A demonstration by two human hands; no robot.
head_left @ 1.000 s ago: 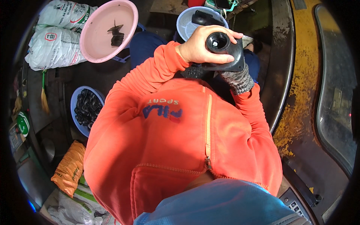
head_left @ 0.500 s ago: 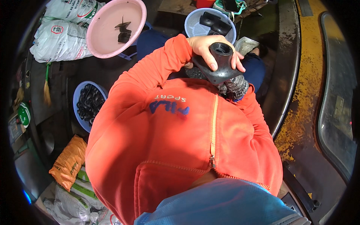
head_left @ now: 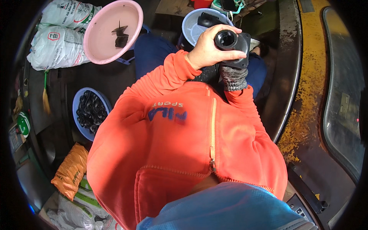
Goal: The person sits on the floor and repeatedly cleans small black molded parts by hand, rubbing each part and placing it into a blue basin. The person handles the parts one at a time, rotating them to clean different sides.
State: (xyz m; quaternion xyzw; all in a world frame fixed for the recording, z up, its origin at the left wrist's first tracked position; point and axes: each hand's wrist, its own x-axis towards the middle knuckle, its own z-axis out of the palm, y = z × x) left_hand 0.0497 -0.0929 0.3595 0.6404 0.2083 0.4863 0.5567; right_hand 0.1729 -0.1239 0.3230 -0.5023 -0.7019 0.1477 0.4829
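Note:
A black moulded part (head_left: pixel 242 50) with a squarish flange, holes at its corners and a round hollow neck is held up in front of my chest. My left hand (head_left: pixel 207 48), bare, is closed on it, with the thumb along the near side of the neck and the fingers over the far side. My right hand (head_left: pixel 233 78), in a grey knitted glove, is against the underside of the part; its fingers are hidden behind it. Beyond my hands, a light blue basket (head_left: pixel 185 23) holds another black part (head_left: pixel 208 20).
A pink basin (head_left: pixel 89 43) with dark pieces in it stands far left. Lower left, a blue tub (head_left: pixel 78 123) is full of black parts (head_left: pixel 92 109). White sacks (head_left: pixel 57 46) and an orange bag (head_left: pixel 69 170) lie along the left. Rusty yellow metal machinery (head_left: pixel 306 92) borders the right.
The black part has been tilted, its neck opening swung left and up toward me. My left hand has shifted from over its top to its left side. More of the grey glove's cuff shows.

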